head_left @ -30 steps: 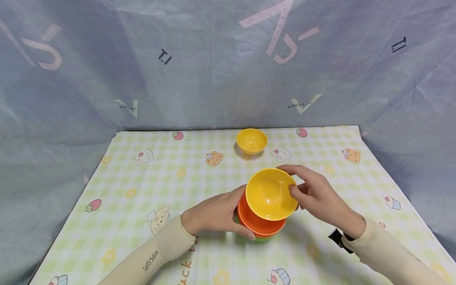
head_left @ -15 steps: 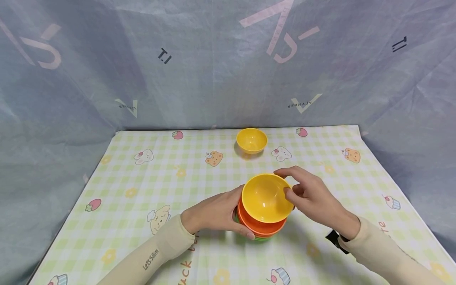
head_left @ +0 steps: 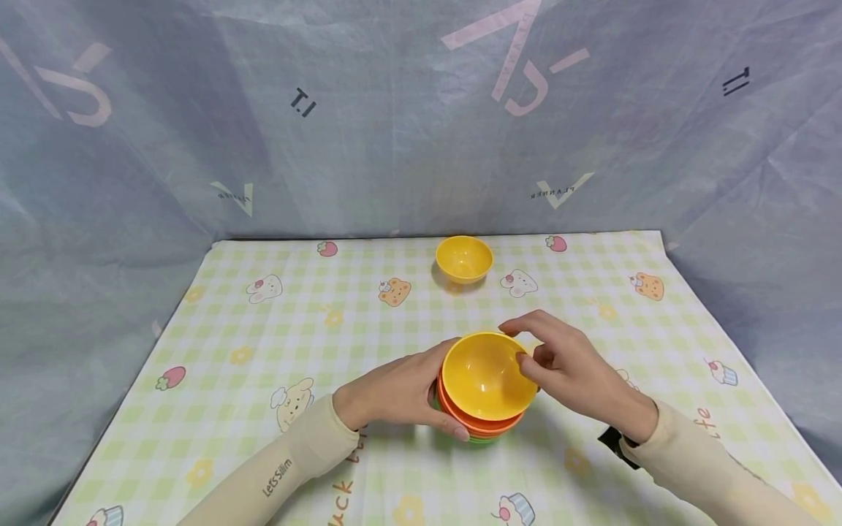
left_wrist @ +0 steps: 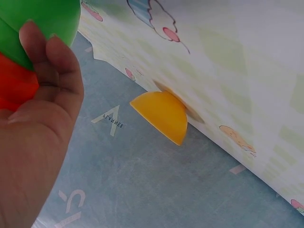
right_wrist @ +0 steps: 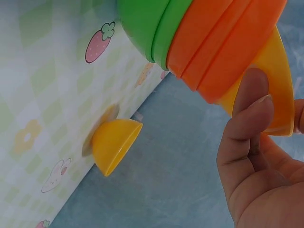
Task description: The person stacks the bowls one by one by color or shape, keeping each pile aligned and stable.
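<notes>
A yellow bowl sits slightly tilted in the mouth of a stack of orange bowls and green bowls. My right hand pinches the yellow bowl's right rim, thumb inside and fingers outside. On the stack's left side my left hand holds it, the thumb along the near side and the fingers round the far side. In the left wrist view, fingertips press against a green bowl. The right wrist view shows the orange bowls above the green ones, with the yellow bowl partly inside the topmost orange one.
A second yellow bowl stands upright near the table's back edge, beyond the stack. A checked cloth with cartoon prints covers the table. Behind it hangs a grey-blue fabric.
My right hand has brought the yellow bowl down and to the left, into the stack's top orange bowl. The left hand has stayed on the stack. The far yellow bowl has not moved.
</notes>
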`<action>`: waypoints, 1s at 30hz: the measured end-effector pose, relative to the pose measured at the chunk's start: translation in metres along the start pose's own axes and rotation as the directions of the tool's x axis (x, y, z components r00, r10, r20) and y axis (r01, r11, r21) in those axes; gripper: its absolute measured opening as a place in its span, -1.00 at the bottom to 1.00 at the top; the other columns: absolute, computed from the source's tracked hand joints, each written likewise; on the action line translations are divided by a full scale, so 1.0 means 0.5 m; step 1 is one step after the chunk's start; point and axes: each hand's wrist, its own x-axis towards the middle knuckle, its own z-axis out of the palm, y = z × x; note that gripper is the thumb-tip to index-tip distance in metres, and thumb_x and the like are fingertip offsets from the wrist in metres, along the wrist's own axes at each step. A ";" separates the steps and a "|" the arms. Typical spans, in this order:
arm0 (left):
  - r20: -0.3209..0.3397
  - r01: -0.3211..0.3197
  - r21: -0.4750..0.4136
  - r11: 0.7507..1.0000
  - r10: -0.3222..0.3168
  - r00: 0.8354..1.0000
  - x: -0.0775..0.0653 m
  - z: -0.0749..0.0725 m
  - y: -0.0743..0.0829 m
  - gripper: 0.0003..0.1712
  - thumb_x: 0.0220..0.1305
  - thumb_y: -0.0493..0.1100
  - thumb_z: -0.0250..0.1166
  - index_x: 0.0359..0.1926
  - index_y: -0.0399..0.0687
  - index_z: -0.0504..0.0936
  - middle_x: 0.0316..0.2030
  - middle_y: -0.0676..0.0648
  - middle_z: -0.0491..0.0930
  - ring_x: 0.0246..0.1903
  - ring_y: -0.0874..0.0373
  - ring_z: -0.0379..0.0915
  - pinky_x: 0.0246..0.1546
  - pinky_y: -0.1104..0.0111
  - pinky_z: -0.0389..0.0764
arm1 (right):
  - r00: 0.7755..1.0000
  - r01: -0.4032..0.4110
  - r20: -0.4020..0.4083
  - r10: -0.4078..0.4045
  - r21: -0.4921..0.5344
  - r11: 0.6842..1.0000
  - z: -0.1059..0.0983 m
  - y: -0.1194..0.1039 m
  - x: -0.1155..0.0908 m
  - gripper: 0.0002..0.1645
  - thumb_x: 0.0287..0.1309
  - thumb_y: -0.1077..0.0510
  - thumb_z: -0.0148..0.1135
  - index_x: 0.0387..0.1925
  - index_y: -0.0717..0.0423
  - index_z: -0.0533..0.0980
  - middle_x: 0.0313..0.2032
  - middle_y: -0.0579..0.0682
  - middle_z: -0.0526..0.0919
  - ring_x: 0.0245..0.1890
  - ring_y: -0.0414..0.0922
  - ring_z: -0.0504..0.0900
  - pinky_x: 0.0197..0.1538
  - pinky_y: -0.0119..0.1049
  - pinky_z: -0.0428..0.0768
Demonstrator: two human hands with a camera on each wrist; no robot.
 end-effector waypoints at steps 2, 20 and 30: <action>0.001 -0.003 -0.002 1.000 0.003 1.000 0.000 -0.001 0.000 0.16 -0.15 0.35 0.44 0.40 0.37 -0.03 0.20 0.27 0.27 0.11 0.40 0.26 0.13 0.31 0.41 | 1.000 0.000 0.006 0.000 -0.005 1.000 0.001 -0.001 0.000 -0.44 0.07 0.47 0.14 0.06 -0.08 0.47 -0.02 -0.16 0.50 -0.70 -0.29 0.34 -0.65 -0.44 0.43; -0.001 0.007 -0.015 1.000 -0.007 1.000 -0.002 -0.002 -0.003 0.17 -0.17 0.34 0.46 0.40 0.36 -0.01 0.18 0.27 0.30 0.09 0.39 0.28 0.12 0.32 0.41 | 1.000 -0.004 0.017 0.005 -0.051 0.999 0.012 0.007 0.003 -0.54 0.18 0.37 0.14 0.05 -0.12 0.47 -0.07 -0.23 0.50 -0.68 -0.30 0.31 -0.63 -0.45 0.40; -0.005 0.004 -0.006 1.000 -0.004 1.000 -0.002 0.000 -0.006 0.20 -0.18 0.35 0.46 0.42 0.35 -0.03 0.19 0.26 0.28 0.10 0.39 0.28 0.13 0.33 0.40 | 0.999 -0.026 0.036 0.027 -0.026 0.999 0.018 0.021 0.001 -0.62 0.25 0.31 0.13 0.06 -0.08 0.48 -0.11 -0.21 0.50 -0.72 -0.32 0.34 -0.68 -0.45 0.44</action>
